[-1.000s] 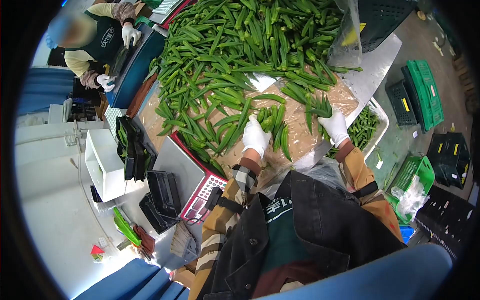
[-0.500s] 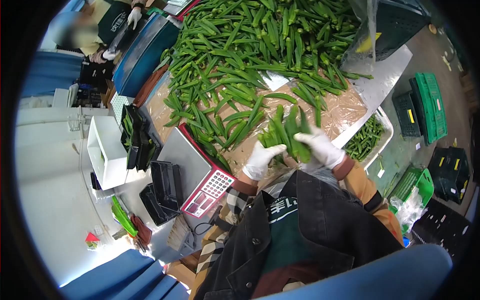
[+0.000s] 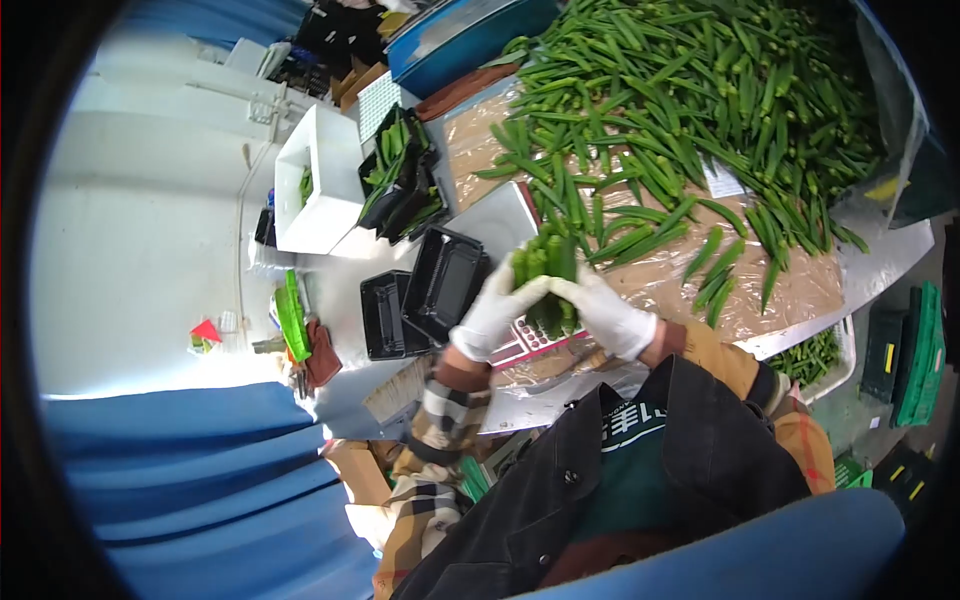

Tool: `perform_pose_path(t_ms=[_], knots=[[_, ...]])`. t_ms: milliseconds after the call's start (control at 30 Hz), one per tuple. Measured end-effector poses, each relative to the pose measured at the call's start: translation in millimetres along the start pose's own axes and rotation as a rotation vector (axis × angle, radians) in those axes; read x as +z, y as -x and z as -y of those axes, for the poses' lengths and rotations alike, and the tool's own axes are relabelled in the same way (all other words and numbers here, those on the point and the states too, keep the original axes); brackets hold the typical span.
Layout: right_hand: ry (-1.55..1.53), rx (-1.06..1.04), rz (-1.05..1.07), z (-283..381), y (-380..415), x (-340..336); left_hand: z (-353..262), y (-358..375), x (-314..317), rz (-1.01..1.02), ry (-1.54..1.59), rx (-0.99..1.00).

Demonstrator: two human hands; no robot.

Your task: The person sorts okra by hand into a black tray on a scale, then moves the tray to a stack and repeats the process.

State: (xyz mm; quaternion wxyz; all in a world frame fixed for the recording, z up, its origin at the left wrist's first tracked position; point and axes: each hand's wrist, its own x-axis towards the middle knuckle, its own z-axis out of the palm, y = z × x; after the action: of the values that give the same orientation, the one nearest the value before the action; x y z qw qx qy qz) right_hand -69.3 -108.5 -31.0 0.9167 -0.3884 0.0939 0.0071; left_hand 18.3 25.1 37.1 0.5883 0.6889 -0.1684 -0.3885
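Note:
Between my two gloved hands is a bunch of green okra (image 3: 548, 285), its pods lined up side by side. My left hand (image 3: 490, 315) grips the bunch from the left, and my right hand (image 3: 608, 314) closes on it from the right, thumbs meeting near the middle. Beneath the bunch is the red-edged digital scale (image 3: 508, 350), its keypad partly covered; its grey platform (image 3: 492, 222) shows behind. Just left of my left hand sit black plastic trays (image 3: 446, 285). A large heap of loose okra (image 3: 690, 110) spreads over the brown covering (image 3: 790, 290) beyond my hands.
A black tray stack holding okra (image 3: 398, 170) stands beside a white box (image 3: 325, 180) at the back left. A white basket of okra (image 3: 845, 365) is below the table's right edge. Green crates (image 3: 918, 355) stand on the floor at far right. A blue bin (image 3: 470, 40) borders the heap.
My hands have carried the okra bunch leftward from the brown covering to above the scale. The pods are now gathered more neatly together. The view has turned toward the left.

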Motion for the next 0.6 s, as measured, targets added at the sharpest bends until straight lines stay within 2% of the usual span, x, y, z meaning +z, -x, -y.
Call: perform_pose_path(t_ms=[67,133,200,267,300,333,400,467,533,600], knots=[[-0.05,0.145,0.184,-5,-31,38,-26,17,-46,-0.018,0.004,-0.074],[-0.029,0.021,0.207,-32,-67,78,-28,27,-97,-0.061,-0.022,-0.078],[0.074,0.265,0.13,-22,-79,107,-23,31,-138,-0.07,0.087,-0.132],[0.221,0.24,0.118,-48,-98,106,2,31,-168,-0.171,-0.013,-0.183],[0.256,0.203,0.147,-61,-98,96,14,30,-181,-0.221,-0.062,-0.209],[0.294,0.167,0.179,-67,-94,84,27,30,-188,-0.248,-0.272,-0.214],[0.194,0.211,0.231,-50,-64,53,56,36,-204,-0.368,-0.379,-0.04],[-0.007,0.196,0.272,-41,-30,7,42,56,-194,-0.532,-0.214,-0.058],[-0.071,0.338,-0.014,-27,4,-21,40,79,-189,-0.685,-0.121,0.032],[-0.1,0.414,-0.149,-31,38,-53,53,102,-195,-0.84,-0.069,0.046]])
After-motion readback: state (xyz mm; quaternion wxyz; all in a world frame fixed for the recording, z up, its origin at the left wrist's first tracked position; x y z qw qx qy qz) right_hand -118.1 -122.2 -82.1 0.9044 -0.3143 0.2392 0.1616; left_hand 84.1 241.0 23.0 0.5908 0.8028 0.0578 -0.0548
